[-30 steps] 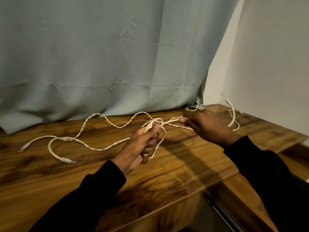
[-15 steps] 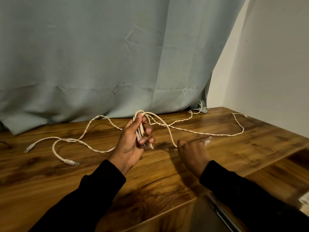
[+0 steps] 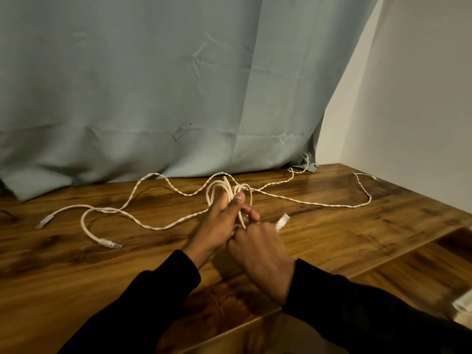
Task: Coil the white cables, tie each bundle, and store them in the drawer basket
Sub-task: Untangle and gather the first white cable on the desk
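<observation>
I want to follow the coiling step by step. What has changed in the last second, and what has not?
The right hand let go of the far cable stretch, came back and now meets the left hand, holding the connector end. The left hand rose and now grips several loops. The slack on the wooden table, with two connectors at left, stayed put.

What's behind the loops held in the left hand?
Behind the loops lie a twisted cable on the table and the grey curtain. The left hand hides the loops' lower part.
</observation>
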